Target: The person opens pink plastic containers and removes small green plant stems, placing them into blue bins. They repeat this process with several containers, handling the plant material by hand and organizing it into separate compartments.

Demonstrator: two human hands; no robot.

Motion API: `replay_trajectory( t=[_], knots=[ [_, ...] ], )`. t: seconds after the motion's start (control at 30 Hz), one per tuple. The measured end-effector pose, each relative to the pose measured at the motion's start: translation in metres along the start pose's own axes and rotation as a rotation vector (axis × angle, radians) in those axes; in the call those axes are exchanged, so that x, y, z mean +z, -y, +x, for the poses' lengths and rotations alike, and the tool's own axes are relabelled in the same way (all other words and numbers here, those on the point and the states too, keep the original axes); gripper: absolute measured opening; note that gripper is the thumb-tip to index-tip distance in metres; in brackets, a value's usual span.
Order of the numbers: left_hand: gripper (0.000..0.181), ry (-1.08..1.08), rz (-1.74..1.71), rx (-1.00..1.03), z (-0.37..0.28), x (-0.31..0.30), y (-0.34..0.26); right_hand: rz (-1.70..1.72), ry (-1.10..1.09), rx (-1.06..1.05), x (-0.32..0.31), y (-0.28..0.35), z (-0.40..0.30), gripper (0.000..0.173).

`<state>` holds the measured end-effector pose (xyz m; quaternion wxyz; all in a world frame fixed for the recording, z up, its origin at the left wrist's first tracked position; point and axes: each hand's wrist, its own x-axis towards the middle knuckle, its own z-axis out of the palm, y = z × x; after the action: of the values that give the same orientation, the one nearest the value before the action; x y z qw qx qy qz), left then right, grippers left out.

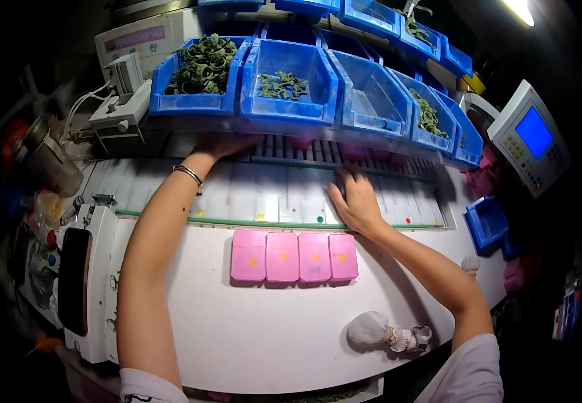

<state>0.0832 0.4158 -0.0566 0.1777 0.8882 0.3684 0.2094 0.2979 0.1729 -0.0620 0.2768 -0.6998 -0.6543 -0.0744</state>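
Observation:
My left hand (228,144) reaches to the back of the bench, under the shelf of blue bins, at the left end of a roller track (321,151). Its fingers are partly hidden in shadow, so any hold cannot be told. My right hand (357,199) lies over the pale slatted panel (291,191), fingertips at the roller track's front edge near a pink block (352,152). Its fingers are slightly spread, and no held thing shows. Several pink rectangular blocks (282,257) stand side by side in a row on the white bench (260,337), in front of the panel.
Blue plastic bins (288,108), some with curly green pieces (202,65), overhang the track. A tied cloth pouch (369,328) lies at front right. At left are a phone (75,281) and a jar (56,166); at right, a keypad display unit (532,136) and a small blue bin (486,224).

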Motion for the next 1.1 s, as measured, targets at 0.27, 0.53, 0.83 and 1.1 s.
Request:
replay_trajectory(
  t=[0.27,0.53,0.83,1.1],
  knots=[
    [0.055,-0.068,-0.027,0.096,0.012,0.016,-0.012,-0.034,-0.052,-0.093,0.008,0.002,-0.001,0.044],
    [0.044,0.083,0.087,0.034,0.002,0.001,-0.034,-0.002,-0.084,-0.113,0.009,0.001,-0.001,0.036],
    [0.075,0.121,0.284,-0.167,-0.067,-0.018,-0.086,0.081,-0.11,-0.106,0.019,0.008,0.0,0.029],
    [0.08,0.038,0.081,-0.124,-0.192,-0.065,-0.157,0.17,-0.119,-0.101,0.014,-0.018,-0.002,0.029]
  ],
)
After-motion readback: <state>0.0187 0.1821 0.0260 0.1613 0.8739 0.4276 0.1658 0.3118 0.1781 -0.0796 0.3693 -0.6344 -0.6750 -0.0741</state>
